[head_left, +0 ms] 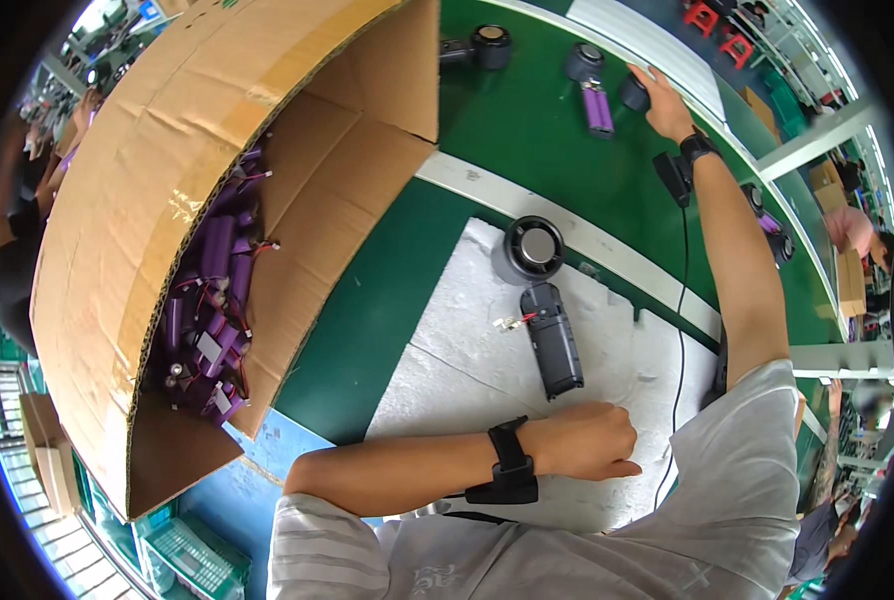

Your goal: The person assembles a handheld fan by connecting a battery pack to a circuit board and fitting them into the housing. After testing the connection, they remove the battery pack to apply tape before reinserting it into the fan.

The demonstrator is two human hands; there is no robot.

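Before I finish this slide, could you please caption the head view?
Right hand at a dark round part, left hand curled over white foam near a black handle-shaped casing.

Left grip point(589, 440) curls, right grip point(667, 108) reaches far

The view looks from the person's head, through the left of two fisheye cameras worn side by side, steeply down and forward over the grey shirt point(527, 555) at the lower edge. It faces the green bench point(527, 130), with the black handle point(553, 345) a little right of centre. The cardboard box point(137, 200) looms close at left; the surrounding workshop bends around the circular rim, farther off.
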